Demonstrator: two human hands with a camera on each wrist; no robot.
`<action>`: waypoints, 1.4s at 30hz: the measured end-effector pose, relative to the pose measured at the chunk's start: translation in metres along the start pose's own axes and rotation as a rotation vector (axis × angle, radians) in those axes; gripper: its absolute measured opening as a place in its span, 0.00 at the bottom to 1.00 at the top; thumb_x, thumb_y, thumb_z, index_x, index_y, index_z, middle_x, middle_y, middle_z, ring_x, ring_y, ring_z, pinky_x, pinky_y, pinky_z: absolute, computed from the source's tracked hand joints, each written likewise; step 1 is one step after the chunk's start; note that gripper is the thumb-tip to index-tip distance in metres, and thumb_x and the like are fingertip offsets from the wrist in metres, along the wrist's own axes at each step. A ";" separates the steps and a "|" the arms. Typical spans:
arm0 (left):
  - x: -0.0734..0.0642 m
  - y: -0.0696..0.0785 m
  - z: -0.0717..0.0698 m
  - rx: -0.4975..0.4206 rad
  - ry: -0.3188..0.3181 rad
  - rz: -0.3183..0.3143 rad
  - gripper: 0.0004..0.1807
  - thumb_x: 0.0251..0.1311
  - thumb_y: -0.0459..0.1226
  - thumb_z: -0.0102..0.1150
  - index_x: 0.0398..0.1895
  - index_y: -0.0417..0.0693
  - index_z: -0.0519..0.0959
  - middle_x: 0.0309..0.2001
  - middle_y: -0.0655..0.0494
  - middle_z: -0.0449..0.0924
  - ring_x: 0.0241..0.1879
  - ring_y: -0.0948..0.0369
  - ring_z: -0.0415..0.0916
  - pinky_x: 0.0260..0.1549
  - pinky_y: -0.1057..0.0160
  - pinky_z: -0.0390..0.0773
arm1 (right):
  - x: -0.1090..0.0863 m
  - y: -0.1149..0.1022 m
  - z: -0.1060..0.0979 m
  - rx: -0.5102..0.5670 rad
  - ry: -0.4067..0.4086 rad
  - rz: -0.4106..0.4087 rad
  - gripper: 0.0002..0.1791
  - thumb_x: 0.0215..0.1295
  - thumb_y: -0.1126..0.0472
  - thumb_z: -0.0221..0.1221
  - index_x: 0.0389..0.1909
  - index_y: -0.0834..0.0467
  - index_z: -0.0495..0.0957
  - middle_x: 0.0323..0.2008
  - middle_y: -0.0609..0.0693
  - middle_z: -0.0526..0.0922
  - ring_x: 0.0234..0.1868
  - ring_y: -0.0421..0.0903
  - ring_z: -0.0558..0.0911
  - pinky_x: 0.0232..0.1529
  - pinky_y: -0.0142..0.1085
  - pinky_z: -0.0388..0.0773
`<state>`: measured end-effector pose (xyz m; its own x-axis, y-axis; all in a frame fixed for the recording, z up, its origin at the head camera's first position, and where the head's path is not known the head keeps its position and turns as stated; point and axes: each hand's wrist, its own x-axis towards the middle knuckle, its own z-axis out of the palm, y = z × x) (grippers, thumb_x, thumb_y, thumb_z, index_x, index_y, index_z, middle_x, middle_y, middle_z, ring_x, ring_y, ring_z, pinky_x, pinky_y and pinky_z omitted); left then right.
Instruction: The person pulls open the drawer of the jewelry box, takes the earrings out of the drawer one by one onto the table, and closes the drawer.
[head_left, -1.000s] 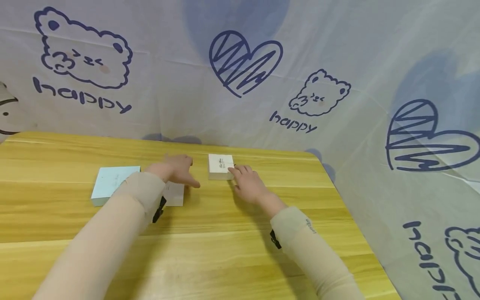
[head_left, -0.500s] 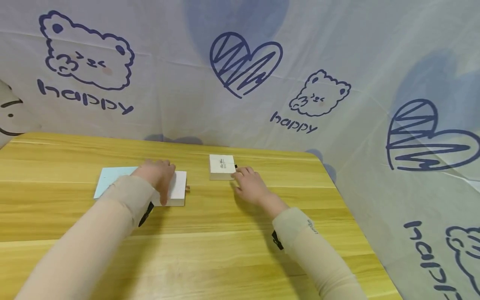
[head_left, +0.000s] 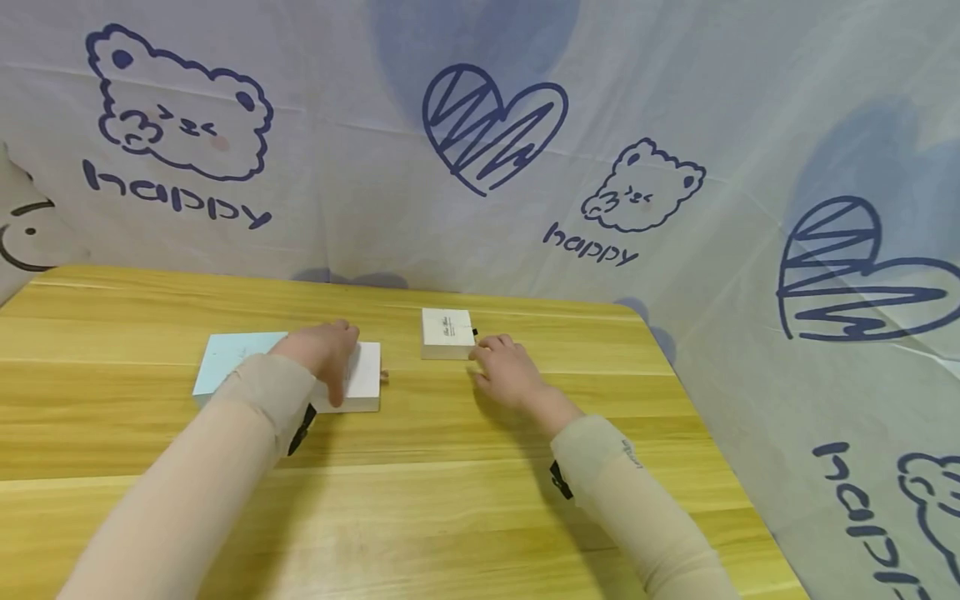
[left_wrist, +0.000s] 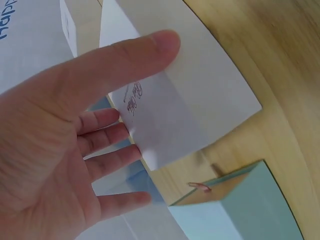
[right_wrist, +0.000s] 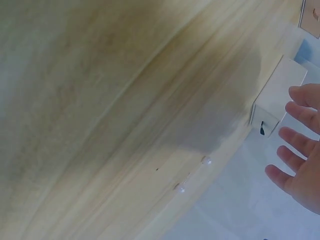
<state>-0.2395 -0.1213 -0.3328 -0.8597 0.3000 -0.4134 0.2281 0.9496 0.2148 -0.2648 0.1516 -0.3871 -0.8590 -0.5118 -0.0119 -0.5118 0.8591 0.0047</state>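
Observation:
My left hand is spread over a white drawer box. In the left wrist view, the thumb crosses above the lid of the white box while the other fingers reach past its far edge. On the right, my right hand has loosely bent fingers beside a smaller white box with a black pull tab. The right wrist view shows these fingers spread close to that small box. Partly behind my left hand and sleeve lies a light blue box.
All three boxes rest on a wooden table. A printed cloth hangs along the back and right edges. A ribbon pull shows at the blue box's end, and two small clear bumps sit on the tabletop.
My left hand has moved left from the gap between the white boxes to over the larger one, baring its right end. The right hand has shifted slightly right, off the small box.

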 end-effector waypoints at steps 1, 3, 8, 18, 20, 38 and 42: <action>0.001 0.001 0.001 -0.003 0.001 0.005 0.50 0.39 0.34 0.72 0.67 0.31 0.56 0.67 0.32 0.55 0.64 0.37 0.57 0.60 0.41 0.65 | 0.000 0.000 0.000 -0.001 -0.002 0.003 0.17 0.67 0.56 0.54 0.54 0.56 0.76 0.58 0.54 0.73 0.61 0.54 0.68 0.59 0.50 0.69; 0.002 0.003 0.001 -0.005 0.003 0.012 0.50 0.39 0.35 0.73 0.67 0.31 0.55 0.67 0.32 0.55 0.65 0.37 0.57 0.60 0.40 0.66 | -0.001 0.001 0.000 0.006 -0.007 0.006 0.16 0.67 0.57 0.54 0.53 0.56 0.76 0.58 0.54 0.73 0.61 0.54 0.68 0.60 0.50 0.68; 0.005 0.009 0.003 -0.005 -0.001 0.030 0.51 0.40 0.35 0.72 0.68 0.32 0.54 0.68 0.32 0.53 0.65 0.36 0.55 0.59 0.40 0.66 | -0.003 0.001 0.000 0.021 -0.016 0.008 0.16 0.66 0.58 0.54 0.52 0.56 0.77 0.57 0.54 0.74 0.60 0.54 0.68 0.59 0.51 0.68; 0.009 0.016 0.008 -0.043 0.009 0.041 0.55 0.38 0.38 0.74 0.69 0.34 0.52 0.69 0.34 0.51 0.67 0.37 0.52 0.57 0.35 0.66 | -0.003 0.000 -0.003 0.040 -0.019 0.007 0.15 0.67 0.56 0.54 0.52 0.56 0.78 0.57 0.54 0.74 0.61 0.54 0.68 0.60 0.51 0.68; 0.010 0.017 0.009 -0.031 0.019 0.055 0.55 0.37 0.38 0.74 0.69 0.34 0.52 0.68 0.34 0.53 0.66 0.37 0.53 0.56 0.36 0.67 | -0.003 -0.001 -0.003 0.040 -0.024 0.009 0.15 0.67 0.56 0.54 0.51 0.56 0.78 0.57 0.54 0.74 0.61 0.54 0.68 0.60 0.50 0.68; 0.017 0.021 0.015 0.019 0.065 0.181 0.50 0.40 0.47 0.74 0.64 0.33 0.60 0.62 0.37 0.62 0.62 0.41 0.60 0.61 0.46 0.66 | -0.003 -0.003 -0.003 0.017 -0.028 -0.008 0.15 0.67 0.56 0.54 0.51 0.56 0.78 0.57 0.54 0.74 0.61 0.54 0.69 0.60 0.50 0.68; 0.019 0.019 0.019 0.032 0.092 0.209 0.48 0.41 0.49 0.73 0.62 0.34 0.63 0.60 0.38 0.64 0.59 0.43 0.63 0.59 0.46 0.69 | -0.003 -0.002 -0.002 0.008 -0.021 -0.006 0.15 0.67 0.56 0.54 0.51 0.56 0.78 0.57 0.54 0.75 0.60 0.54 0.69 0.60 0.50 0.68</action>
<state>-0.2424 -0.0956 -0.3536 -0.8301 0.4822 -0.2800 0.4184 0.8706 0.2588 -0.2613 0.1509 -0.3855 -0.8554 -0.5169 -0.0325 -0.5171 0.8559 -0.0036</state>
